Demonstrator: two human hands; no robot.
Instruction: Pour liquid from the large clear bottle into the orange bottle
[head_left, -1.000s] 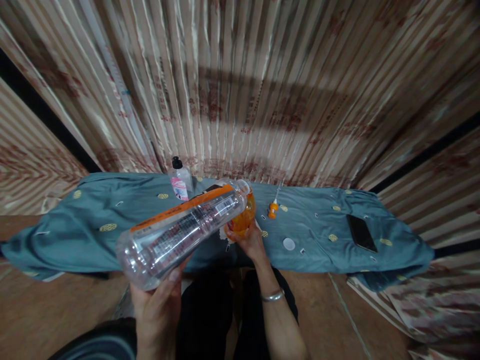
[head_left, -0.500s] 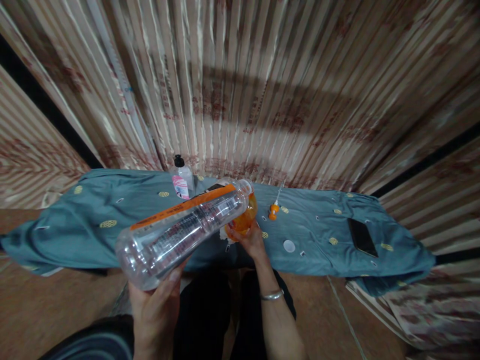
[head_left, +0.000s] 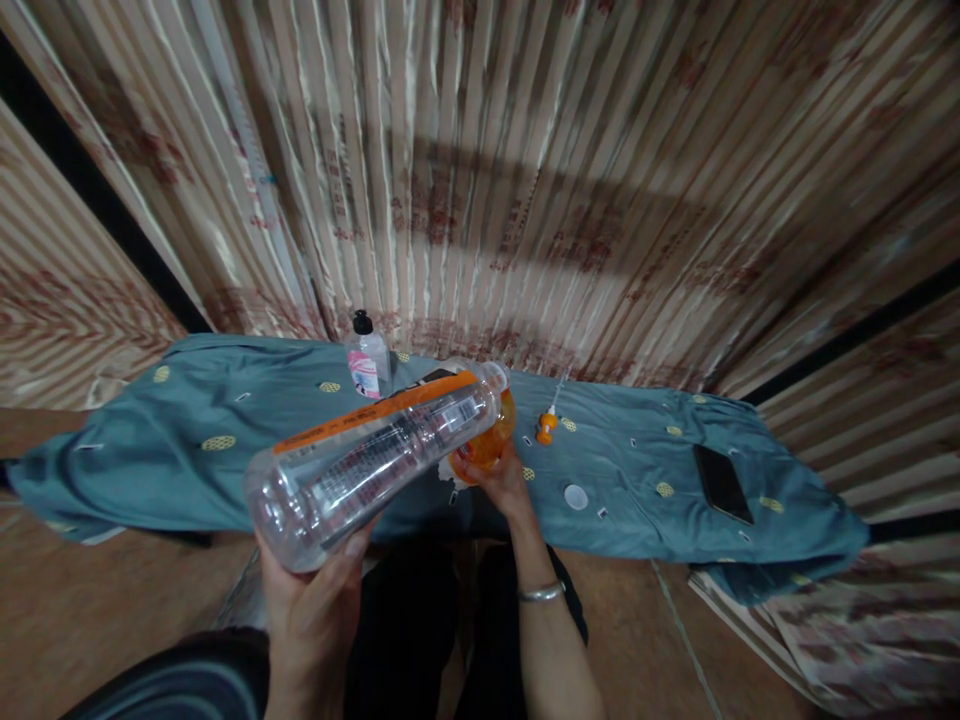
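Observation:
My left hand (head_left: 311, 590) is closed around the lower part of a large clear plastic bottle (head_left: 375, 460) with an orange-edged label. The bottle lies tilted, its mouth up and to the right, over an orange bottle (head_left: 491, 440). My right hand (head_left: 499, 475) wraps around that orange bottle on the cloth. The clear bottle's neck hides the orange bottle's opening, and I cannot tell whether the two touch. Further right lies an orange pump top (head_left: 547, 427) with a thin clear tube. A white round cap (head_left: 576, 497) rests nearer to me.
A teal patterned cloth (head_left: 630, 510) covers the narrow table. At the back left stands a clear bottle with a black cap and pink label (head_left: 367, 360). A black phone (head_left: 722, 483) lies on the right. Striped curtains (head_left: 480, 180) hang close behind the table.
The clear bottle in my left hand has shifted slightly to the right, its base a little higher. My right hand stays on the orange bottle.

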